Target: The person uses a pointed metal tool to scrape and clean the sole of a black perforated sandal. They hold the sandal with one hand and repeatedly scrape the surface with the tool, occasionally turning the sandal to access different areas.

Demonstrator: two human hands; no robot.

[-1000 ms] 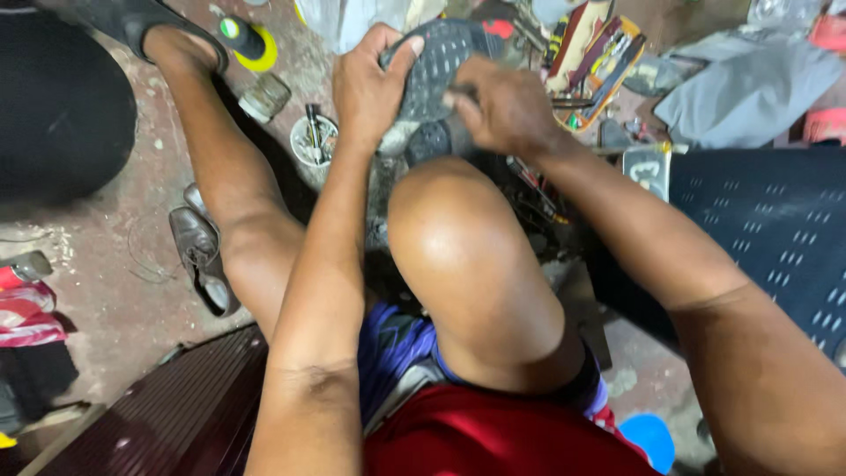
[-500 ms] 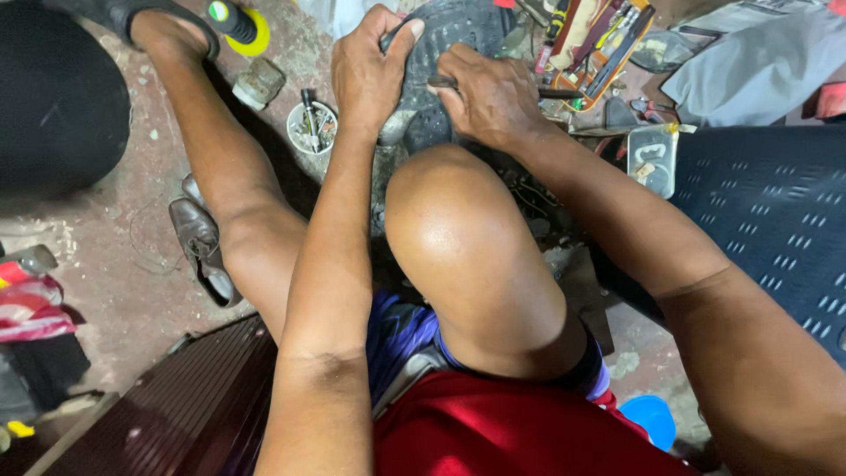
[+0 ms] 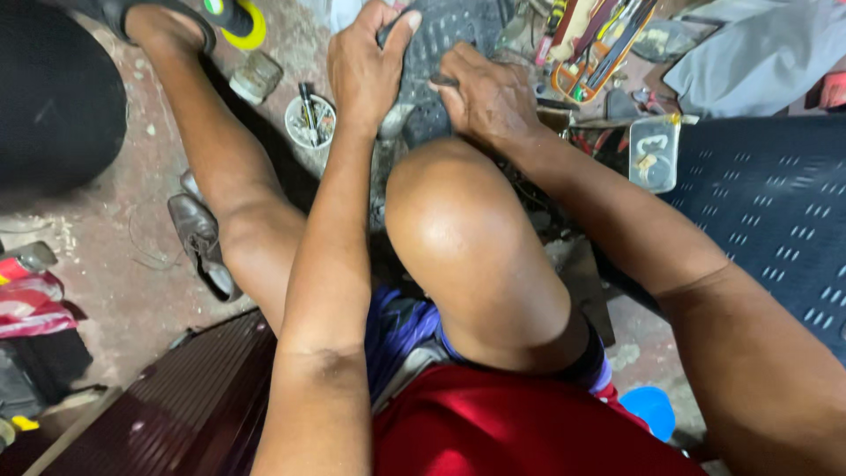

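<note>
- We see the left hand with its fingers gripping the dark shoe, above the raised knee.
- The right hand presses on the shoe (fingers bent; a thin tool seems pinched, we cannot tell).
- A small cup stands on the floor, near the left hand.

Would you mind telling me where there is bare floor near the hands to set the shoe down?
Bare floor lies left of the outstretched leg, between the brown shoe and the red bag. Around the left hand, right hand and dark shoe, the small cup and tool tray crowd it.
</note>
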